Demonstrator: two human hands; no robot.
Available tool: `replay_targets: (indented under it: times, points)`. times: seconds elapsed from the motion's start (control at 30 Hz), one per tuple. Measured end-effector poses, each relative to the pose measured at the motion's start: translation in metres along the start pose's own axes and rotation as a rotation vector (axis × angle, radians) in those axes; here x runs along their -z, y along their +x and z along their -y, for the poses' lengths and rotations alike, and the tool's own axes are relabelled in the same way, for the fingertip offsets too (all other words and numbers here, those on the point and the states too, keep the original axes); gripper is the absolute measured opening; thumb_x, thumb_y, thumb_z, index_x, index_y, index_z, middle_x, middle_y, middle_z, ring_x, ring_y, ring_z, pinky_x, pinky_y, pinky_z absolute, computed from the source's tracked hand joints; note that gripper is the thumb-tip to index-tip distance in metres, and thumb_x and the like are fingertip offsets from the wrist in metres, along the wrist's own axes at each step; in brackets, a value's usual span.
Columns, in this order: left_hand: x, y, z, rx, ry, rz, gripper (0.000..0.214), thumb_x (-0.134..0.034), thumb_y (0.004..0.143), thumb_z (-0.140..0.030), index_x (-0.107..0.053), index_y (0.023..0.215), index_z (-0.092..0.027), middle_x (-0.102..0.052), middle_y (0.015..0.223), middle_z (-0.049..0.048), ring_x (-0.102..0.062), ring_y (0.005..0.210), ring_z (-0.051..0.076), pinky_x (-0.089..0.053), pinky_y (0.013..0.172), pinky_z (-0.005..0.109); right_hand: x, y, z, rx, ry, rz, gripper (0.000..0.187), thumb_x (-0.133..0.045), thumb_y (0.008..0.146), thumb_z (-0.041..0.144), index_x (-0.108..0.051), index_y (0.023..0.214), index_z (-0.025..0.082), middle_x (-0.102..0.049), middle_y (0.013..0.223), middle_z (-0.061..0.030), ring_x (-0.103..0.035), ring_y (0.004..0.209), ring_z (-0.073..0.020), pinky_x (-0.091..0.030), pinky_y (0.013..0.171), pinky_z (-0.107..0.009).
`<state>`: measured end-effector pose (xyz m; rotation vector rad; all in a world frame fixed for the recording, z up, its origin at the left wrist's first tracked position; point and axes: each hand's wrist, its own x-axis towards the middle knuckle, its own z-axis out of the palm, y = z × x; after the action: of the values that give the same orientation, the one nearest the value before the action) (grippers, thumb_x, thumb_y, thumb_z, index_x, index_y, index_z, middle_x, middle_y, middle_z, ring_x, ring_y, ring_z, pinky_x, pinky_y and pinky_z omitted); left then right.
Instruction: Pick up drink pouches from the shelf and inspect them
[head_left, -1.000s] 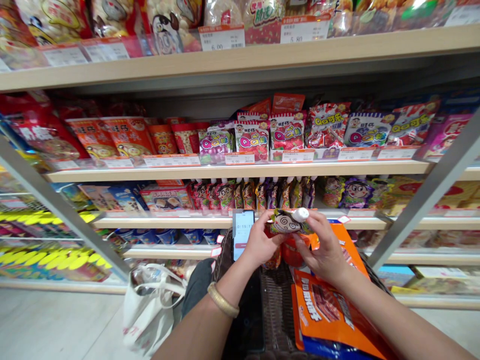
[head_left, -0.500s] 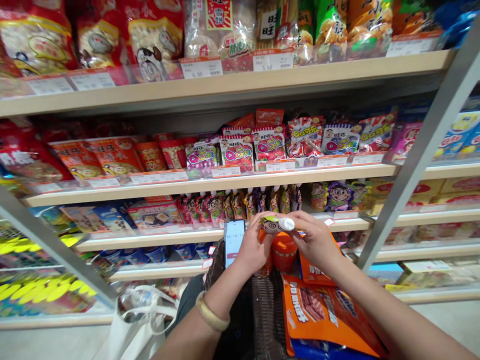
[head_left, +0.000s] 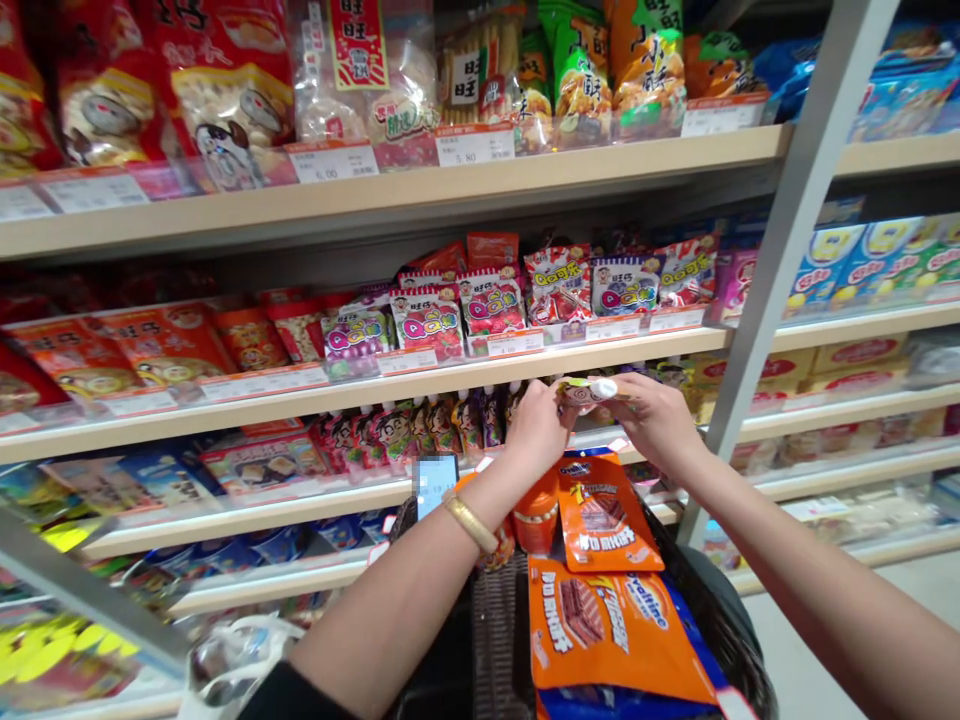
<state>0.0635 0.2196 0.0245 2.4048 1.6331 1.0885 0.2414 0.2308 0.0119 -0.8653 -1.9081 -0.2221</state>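
Little spouted pouch (head_left: 589,392) held up in the snack aisle
The basket (head_left: 720,620) with orange snack packs (head_left: 607,625) sits closest; above it the left hand (head_left: 536,425) and right hand (head_left: 656,420) both pinch the pouch between them, right in front of the shelf edge (head_left: 450,375).

Top shelf (head_left: 375,200) carrying big snack bags (head_left: 225,80) along front edge; middle shelf (head_left: 300,400) holding gummy bags (head_left: 491,300) at centre; lower shelf (head_left: 315,500) bearing spouted pouches (head_left: 420,430), row standing behind front edge.

Single head-worn view, forward and slightly downward, close over the basket (head_left: 739,640), near the snack shelves (head_left: 450,372).
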Motion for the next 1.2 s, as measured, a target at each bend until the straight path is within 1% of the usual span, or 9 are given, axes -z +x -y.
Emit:
replay_targets:
  times: [0.07, 0.17, 0.33, 0.5, 0.67, 0.8, 0.97, 1.07, 1.2]
  points:
    - [-0.018, 0.015, -0.004, 0.044, -0.057, 0.044, 0.024, -0.056, 0.084, -0.025, -0.066, 0.105, -0.018, -0.065, 0.091, 0.0092, -0.063, 0.087, 0.022, -0.050, 0.080, 0.031, -0.007, -0.007, -0.021, -0.045, -0.027, -0.022, 0.023, -0.053, 0.083, 0.016, -0.074, 0.092, 0.023, -0.073, 0.090, -0.0056, -0.068, 0.077, -0.0190, -0.052, 0.069, -0.027]
    - [-0.043, 0.032, -0.006, 0.149, -0.148, 0.134, 0.024, -0.058, 0.081, -0.018, -0.067, 0.103, -0.018, -0.072, 0.093, 0.0086, -0.066, 0.087, 0.021, -0.050, 0.082, 0.030, -0.020, -0.017, -0.049, -0.176, -0.056, 0.016, 0.021, -0.054, 0.081, 0.017, -0.073, 0.089, 0.021, -0.073, 0.091, -0.0068, -0.068, 0.079, -0.0205, -0.052, 0.071, -0.029]
    - [-0.076, 0.043, 0.001, 0.253, -0.156, 0.177, 0.023, -0.054, 0.080, -0.011, -0.069, 0.098, -0.013, -0.073, 0.098, 0.0144, -0.068, 0.093, 0.025, -0.050, 0.084, 0.032, -0.039, -0.033, -0.083, -0.298, -0.103, 0.084, 0.022, -0.051, 0.078, 0.013, -0.072, 0.080, 0.021, -0.073, 0.086, -0.0058, -0.068, 0.076, -0.0197, -0.050, 0.069, -0.028]
    - [-0.101, 0.051, 0.013, 0.310, -0.200, 0.242, 0.030, -0.049, 0.083, -0.009, -0.065, 0.108, -0.009, -0.071, 0.105, 0.0180, -0.067, 0.100, 0.024, -0.049, 0.088, 0.030, -0.049, -0.044, -0.098, -0.467, -0.223, 0.189, 0.022, -0.053, 0.081, 0.024, -0.064, 0.063, 0.019, -0.068, 0.060, -0.0058, -0.063, 0.057, -0.0202, -0.039, 0.054, -0.026]
    - [-0.118, 0.057, 0.016, 0.278, -0.243, 0.326, 0.044, -0.045, 0.082, -0.002, -0.056, 0.124, -0.012, -0.067, 0.119, 0.0129, -0.063, 0.111, 0.018, -0.046, 0.093, 0.024, -0.050, -0.040, -0.098, -0.587, -0.351, 0.265, 0.029, -0.051, 0.086, 0.038, -0.065, 0.069, 0.019, -0.071, 0.067, -0.0096, -0.065, 0.062, -0.0230, -0.036, 0.055, -0.027]
    - [-0.113, 0.050, 0.011, 0.272, -0.208, 0.397, 0.047, -0.048, 0.083, -0.009, -0.051, 0.130, -0.011, -0.063, 0.125, 0.0151, -0.061, 0.114, 0.021, -0.046, 0.095, 0.027, -0.042, -0.034, -0.095, -0.634, -0.413, 0.323, 0.031, -0.052, 0.085, 0.041, -0.068, 0.072, 0.019, -0.072, 0.071, -0.0126, -0.067, 0.068, -0.0260, -0.037, 0.056, -0.028]
    - [-0.084, 0.027, 0.008, 0.288, -0.098, 0.395, 0.055, -0.054, 0.081, -0.016, -0.046, 0.135, -0.014, -0.056, 0.131, 0.0166, -0.056, 0.120, 0.026, -0.042, 0.101, 0.031, -0.036, -0.032, -0.086, -0.617, -0.379, 0.363, 0.037, -0.053, 0.085, 0.045, -0.067, 0.063, 0.019, -0.071, 0.065, -0.0114, -0.067, 0.067, -0.0246, -0.041, 0.057, -0.028]
    - [-0.068, 0.016, 0.011, 0.318, -0.035, 0.330, 0.054, -0.052, 0.082, -0.019, -0.046, 0.135, -0.014, -0.052, 0.129, 0.0184, -0.055, 0.119, 0.028, -0.040, 0.103, 0.033, -0.043, -0.029, -0.076, -0.538, -0.260, 0.365, 0.031, -0.053, 0.085, 0.040, -0.068, 0.065, 0.020, -0.073, 0.069, -0.0077, -0.069, 0.069, -0.0224, -0.044, 0.060, -0.027]
    - [-0.060, 0.010, 0.015, 0.365, 0.021, 0.266, 0.050, -0.051, 0.082, -0.022, -0.048, 0.132, -0.016, -0.052, 0.122, 0.0206, -0.059, 0.110, 0.032, -0.045, 0.096, 0.041, -0.064, -0.022, -0.063, -0.449, -0.075, 0.331, 0.019, -0.053, 0.085, 0.029, -0.071, 0.084, 0.021, -0.076, 0.083, -0.0050, -0.071, 0.075, -0.0192, -0.050, 0.068, -0.027]
